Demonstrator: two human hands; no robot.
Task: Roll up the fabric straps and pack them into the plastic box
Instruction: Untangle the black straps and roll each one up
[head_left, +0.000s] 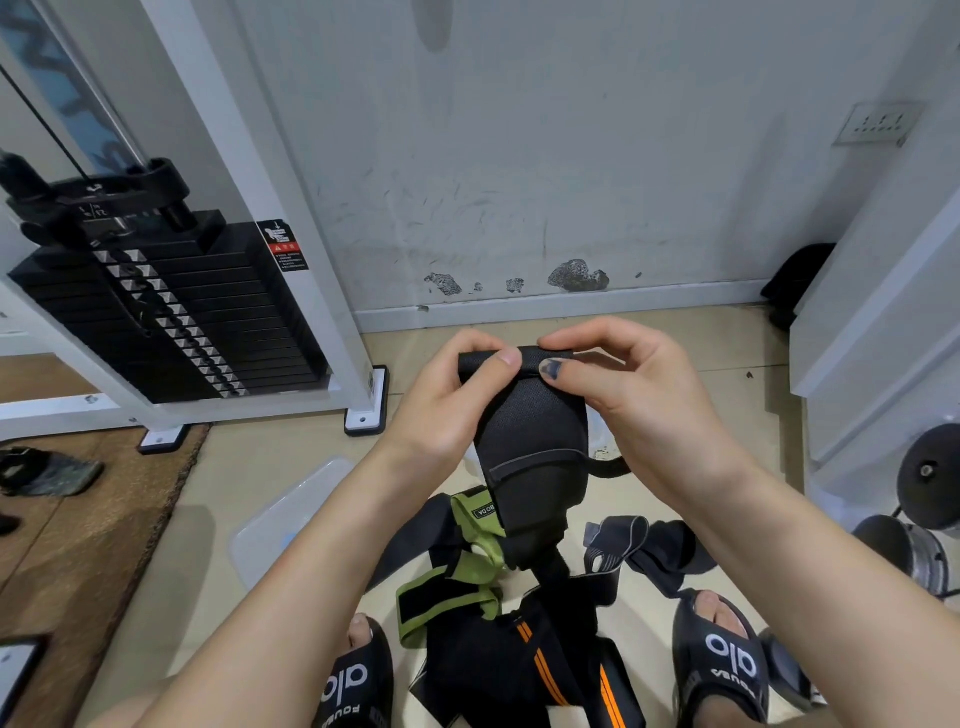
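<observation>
The left hand and right hand are pinching the top edge of a black strap between thumbs and fingers, turning over what looks like the first fold of a roll. The rest of the strap is hanging down toward the floor.

Progress appears early: a green strap, an orange-striped strap and a grey-edged strap are lying unrolled between the sandals. A clear plastic piece, box or lid, is lying on the floor at left; no rolled strap is showing in it.

The sandals are reading "alo". The green strap's label is partly showing "BODA".
</observation>
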